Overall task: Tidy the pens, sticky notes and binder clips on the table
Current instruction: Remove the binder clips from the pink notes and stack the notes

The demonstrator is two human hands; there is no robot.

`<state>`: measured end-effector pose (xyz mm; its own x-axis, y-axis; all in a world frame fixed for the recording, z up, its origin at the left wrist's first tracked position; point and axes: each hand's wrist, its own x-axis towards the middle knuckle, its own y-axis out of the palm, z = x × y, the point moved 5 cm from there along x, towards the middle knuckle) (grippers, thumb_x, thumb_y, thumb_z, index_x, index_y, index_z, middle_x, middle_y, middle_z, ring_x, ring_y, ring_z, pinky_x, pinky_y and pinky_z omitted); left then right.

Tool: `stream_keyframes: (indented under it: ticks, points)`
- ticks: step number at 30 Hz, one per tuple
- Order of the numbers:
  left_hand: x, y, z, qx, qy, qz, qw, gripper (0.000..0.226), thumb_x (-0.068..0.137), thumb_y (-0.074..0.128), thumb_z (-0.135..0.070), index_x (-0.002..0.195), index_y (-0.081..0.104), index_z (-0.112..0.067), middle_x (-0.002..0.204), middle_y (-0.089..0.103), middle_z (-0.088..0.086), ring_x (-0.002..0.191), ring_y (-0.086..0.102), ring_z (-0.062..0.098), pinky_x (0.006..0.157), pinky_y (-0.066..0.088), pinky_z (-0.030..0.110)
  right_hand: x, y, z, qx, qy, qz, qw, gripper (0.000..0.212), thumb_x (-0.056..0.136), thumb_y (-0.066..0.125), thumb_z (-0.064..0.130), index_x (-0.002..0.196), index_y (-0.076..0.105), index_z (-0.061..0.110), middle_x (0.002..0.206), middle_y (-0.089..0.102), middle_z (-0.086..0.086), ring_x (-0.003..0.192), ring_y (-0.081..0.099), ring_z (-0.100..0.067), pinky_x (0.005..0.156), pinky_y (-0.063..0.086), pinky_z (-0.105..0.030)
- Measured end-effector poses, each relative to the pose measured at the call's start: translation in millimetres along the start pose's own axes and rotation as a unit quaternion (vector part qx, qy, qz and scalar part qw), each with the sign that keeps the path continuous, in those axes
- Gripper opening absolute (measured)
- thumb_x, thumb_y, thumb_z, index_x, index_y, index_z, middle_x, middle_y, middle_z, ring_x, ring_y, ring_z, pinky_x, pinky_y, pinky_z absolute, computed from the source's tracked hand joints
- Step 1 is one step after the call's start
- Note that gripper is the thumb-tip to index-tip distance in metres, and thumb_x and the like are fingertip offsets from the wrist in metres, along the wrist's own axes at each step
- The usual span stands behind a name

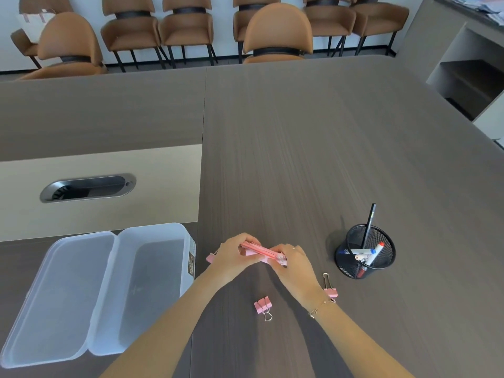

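- Clear plastic box (152,290): left of the scene, near the table's front edge; lies open and holds nothing visible. A dark label sits on its right end wall.
- Hinged lid (54,298): folded flat to the box's left, inner side up.
- Cable grommet (87,188): oval metal-rimmed slot in a pale panel, beyond the box.
- Table (300,137): dark wood-grain top bearing all items.
- Left hand (236,257): just right of the box, fingers curled closed around the left end of a pink stack.
- Pink sticky notes (260,252): a thin stack seen edge-on, held between both hands and raised off the table; a pink corner shows past the left hand. Whether a clip is on the stack cannot be told.
- Binder clip (263,306): pink, silver wire handles; lies on the table between the forearms, nearer the viewer than the hands.
- Right hand (293,264): closed on the right end of the stack; ring on one finger, thin bracelet at the wrist.
- Second binder clip (330,287): pink, partly hidden by the right wrist, handle pointing away.
- Black mesh pen cup (365,251): upright, right of the hands, apart from them. Holds markers with blue and red caps and one dark pencil leaning upward.
- Brown chairs (278,31): in a row beyond the far table edge.
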<state>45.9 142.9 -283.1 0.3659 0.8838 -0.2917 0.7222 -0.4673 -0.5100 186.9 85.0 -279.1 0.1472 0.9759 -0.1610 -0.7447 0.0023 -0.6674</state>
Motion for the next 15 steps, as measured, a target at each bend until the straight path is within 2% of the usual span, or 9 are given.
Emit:
stream_keyframes:
  ticks: [3, 5, 7, 9, 13, 15]
  points:
    - [-7.9, -3.2, 3.1, -0.057, -0.002, 0.002, 0.998, 0.02, 0.076, 0.075, -0.012, 0.094, 0.068, -0.019, 0.083, 0.067, -0.013, 0.073, 0.061, 0.002, 0.067, 0.048, 0.01, -8.1, 2.4, -7.3, 0.103, 0.057, -0.002, 0.993, 0.003, 0.084, 0.064, 0.017, 0.087, 0.064, 0.018, 0.079, 0.063, 0.007, 0.073, 0.054, -0.01, 0.067, 0.042, -0.02]
    - [-13.5, -3.4, 11.3, -0.096, -0.017, 0.006, 0.995, 0.027, 0.078, 0.073, -0.009, 0.103, 0.066, -0.016, 0.09, 0.068, -0.01, 0.082, 0.063, 0.003, 0.068, 0.049, 0.005, -14.6, 3.7, -13.7, 0.124, 0.079, 0.004, 0.989, 0.007, 0.081, 0.066, 0.013, 0.078, 0.06, 0.01, 0.077, 0.064, -0.003, 0.066, 0.053, -0.013, 0.063, 0.043, -0.017]
    - [-20.2, 0.6, 20.2, -0.112, -0.037, 0.014, 0.993, 0.032, 0.081, 0.071, -0.012, 0.112, 0.063, -0.015, 0.1, 0.069, -0.004, 0.094, 0.065, 0.007, 0.075, 0.05, 0.008, -18.9, 6.0, -17.5, 0.107, 0.066, 0.011, 0.992, 0.011, 0.083, 0.064, 0.012, 0.076, 0.057, 0.007, 0.078, 0.062, -0.009, 0.068, 0.054, -0.017, 0.066, 0.044, -0.018]
    - [-24.1, 6.2, 24.6, -0.097, -0.035, 0.025, 0.994, 0.029, 0.086, 0.066, -0.02, 0.114, 0.064, -0.014, 0.106, 0.07, 0.002, 0.099, 0.064, 0.012, 0.082, 0.048, 0.015, -20.7, 6.5, -13.3, 0.091, 0.036, 0.015, 0.995, 0.007, 0.088, 0.059, 0.012, 0.082, 0.059, 0.009, 0.085, 0.063, -0.01, 0.075, 0.058, -0.022, 0.071, 0.047, -0.023]
    - [-29.8, 13.2, 20.9, -0.04, -0.001, 0.026, 0.999, 0.028, 0.091, 0.058, -0.026, 0.117, 0.059, -0.017, 0.107, 0.063, -0.01, 0.098, 0.06, 0.005, 0.082, 0.045, 0.007, -22.0, 9.9, -2.8, 0.075, -0.011, 0.037, 0.996, 0.016, 0.094, 0.051, 0.016, 0.108, 0.06, 0.016, 0.096, 0.06, 0.006, 0.082, 0.058, -0.005, 0.072, 0.043, 0.0]
    - [-32.2, 14.7, 19.8, -0.021, 0.003, 0.019, 1.0, 0.028, 0.093, 0.055, -0.024, 0.12, 0.054, -0.018, 0.106, 0.06, -0.01, 0.1, 0.059, 0.006, 0.085, 0.045, 0.007, -23.2, 13.2, -2.5, 0.065, -0.01, 0.047, 0.997, 0.016, 0.095, 0.05, 0.017, 0.109, 0.058, 0.015, 0.099, 0.062, 0.004, 0.083, 0.06, -0.006, 0.073, 0.045, -0.003]
